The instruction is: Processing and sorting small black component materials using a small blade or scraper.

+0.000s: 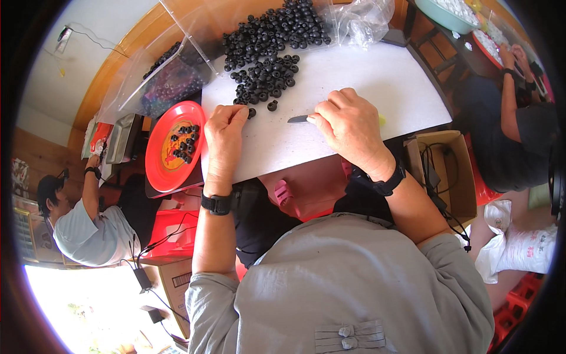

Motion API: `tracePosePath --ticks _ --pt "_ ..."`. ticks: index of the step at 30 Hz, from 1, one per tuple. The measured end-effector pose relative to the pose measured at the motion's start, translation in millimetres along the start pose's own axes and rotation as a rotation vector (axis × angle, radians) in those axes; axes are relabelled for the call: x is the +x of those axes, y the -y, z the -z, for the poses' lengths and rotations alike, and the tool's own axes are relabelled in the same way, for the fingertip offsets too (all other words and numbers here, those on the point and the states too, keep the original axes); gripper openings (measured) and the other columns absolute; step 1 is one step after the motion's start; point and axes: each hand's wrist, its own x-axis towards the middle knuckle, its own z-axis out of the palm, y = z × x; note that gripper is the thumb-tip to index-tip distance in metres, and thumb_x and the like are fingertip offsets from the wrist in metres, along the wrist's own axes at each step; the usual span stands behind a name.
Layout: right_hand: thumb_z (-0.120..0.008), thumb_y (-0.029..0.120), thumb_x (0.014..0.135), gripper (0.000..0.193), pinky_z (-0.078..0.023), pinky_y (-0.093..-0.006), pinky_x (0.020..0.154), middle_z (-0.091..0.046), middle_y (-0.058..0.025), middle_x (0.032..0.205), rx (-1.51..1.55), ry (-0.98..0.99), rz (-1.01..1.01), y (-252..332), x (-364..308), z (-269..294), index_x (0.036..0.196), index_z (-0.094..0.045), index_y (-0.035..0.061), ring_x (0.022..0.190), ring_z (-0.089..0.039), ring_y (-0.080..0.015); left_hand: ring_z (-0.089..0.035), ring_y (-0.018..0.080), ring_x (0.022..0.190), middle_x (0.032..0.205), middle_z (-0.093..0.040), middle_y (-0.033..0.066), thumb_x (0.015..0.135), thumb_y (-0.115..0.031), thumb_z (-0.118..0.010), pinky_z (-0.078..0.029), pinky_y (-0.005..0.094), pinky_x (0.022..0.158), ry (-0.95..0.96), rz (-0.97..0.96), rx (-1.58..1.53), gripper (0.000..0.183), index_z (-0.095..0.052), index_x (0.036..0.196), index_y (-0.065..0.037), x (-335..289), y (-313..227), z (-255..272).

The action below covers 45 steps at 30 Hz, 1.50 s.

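Observation:
My right hand (351, 123) is closed around a small knife (299, 118). Its short dark blade points left over the white board, and a bit of yellow-green handle shows beyond my palm. To the left, my left hand (226, 137) is closed in a pinch. A black round piece (252, 112) touches or nearly touches its fingertips; whether the fingers grip it is hidden. One loose black piece (272, 105) lies between my hands. Farther back, a large heap of black bead-like pieces (265, 79), some with holes, spreads over the white board (359, 76).
A red plate (154, 154) holding several black pieces stands left of the board. Clear plastic panels (191, 44) and a plastic bag (365, 23) are at the back. An open cardboard box (457, 171) with cables sits at right. Co-workers sit at left (94, 227) and right (501, 130).

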Motion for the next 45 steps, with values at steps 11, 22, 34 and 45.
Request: tracePosePath --ticks 11,22,34,45 --pt "-0.082 0.018 0.083 0.018 -0.053 -0.0387 0.069 -0.062 -0.0058 0.082 -0.014 -0.004 0.017 0.4 1.0 -1.1 0.082 -0.067 0.0078 0.083 -0.062 -0.0265 -0.065 0.0224 0.083 0.088 -0.065 0.0096 0.089 -0.010 -0.075 -0.052 0.0349 0.077 -0.106 -0.232 0.364 0.016 -0.079 0.103 -0.002 -0.5 7.6 -13.0" --pt "-0.082 0.018 0.083 0.017 -0.053 -0.0400 0.067 -0.062 -0.0066 0.081 0.015 0.023 0.048 -3.2 4.7 2.8 0.082 -0.068 0.0091 0.079 -0.062 -0.0268 -0.062 0.0352 0.096 0.095 -0.066 0.0118 0.086 -0.009 -0.075 -0.053 0.0468 0.082 -0.006 -0.259 0.215 0.009 -0.074 0.093 -0.005 -0.3 8.8 -12.8" --pt "-0.077 0.010 0.092 0.008 -0.053 -0.0377 0.072 -0.069 -0.0075 0.087 0.549 -0.075 -0.175 2.2 31.9 25.5 0.097 -0.072 0.0054 0.081 -0.067 -0.0262 -0.065 0.0246 0.088 0.096 -0.071 0.0070 0.089 0.004 -0.071 -0.054 0.0359 0.073 0.158 -0.117 -0.227 0.019 -0.075 0.107 -0.002 -4.4 -13.0 -7.3" --pt "-0.071 0.010 0.095 0.006 -0.050 -0.0432 0.073 -0.069 -0.0043 0.087 0.233 -0.018 -0.166 12.8 30.4 19.1 0.101 -0.071 0.0134 0.081 -0.066 -0.0292 -0.065 0.0185 0.087 0.101 -0.071 0.0115 0.103 -0.002 -0.063 -0.052 0.0303 0.071 0.390 0.281 -1.216 0.024 -0.070 0.124 0.007 -5.0 -17.2 -17.6"
